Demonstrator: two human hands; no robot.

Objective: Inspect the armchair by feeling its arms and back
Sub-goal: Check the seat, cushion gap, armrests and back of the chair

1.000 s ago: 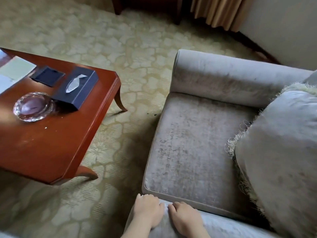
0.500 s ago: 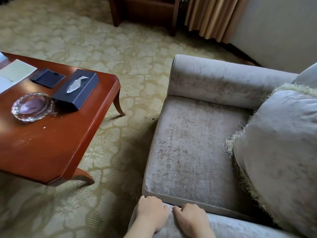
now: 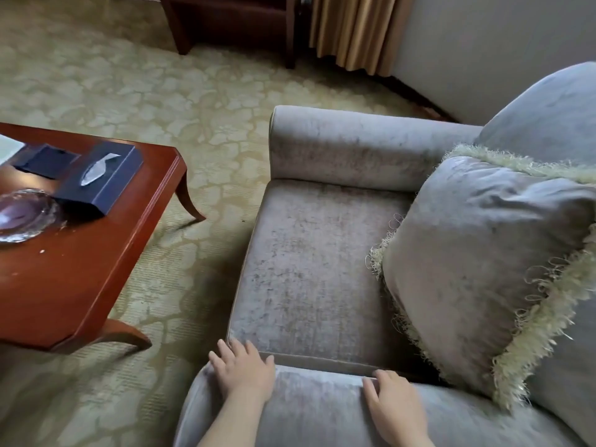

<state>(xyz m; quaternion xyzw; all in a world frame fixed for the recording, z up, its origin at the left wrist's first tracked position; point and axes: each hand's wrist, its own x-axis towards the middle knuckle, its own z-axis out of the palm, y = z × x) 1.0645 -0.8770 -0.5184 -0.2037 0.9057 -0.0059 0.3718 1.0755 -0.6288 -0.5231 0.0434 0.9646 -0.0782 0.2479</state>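
On the near arm [image 3: 312, 411] of the armchair [image 3: 316, 269], the left hand [image 3: 242, 371] and right hand [image 3: 395, 408], side by side a second ago, now lie apart. Both are flat with relaxed fingers and grip nothing, the right nearer the fringed cushion [image 3: 483, 269]. This arm's sweep seems underway; the far arm [image 3: 354, 146] and back [image 3: 548, 114] look unfelt. The chair stands beside a coffee table [image 3: 80, 269]; its tissue box [image 3: 103, 179] shows no legible writing.
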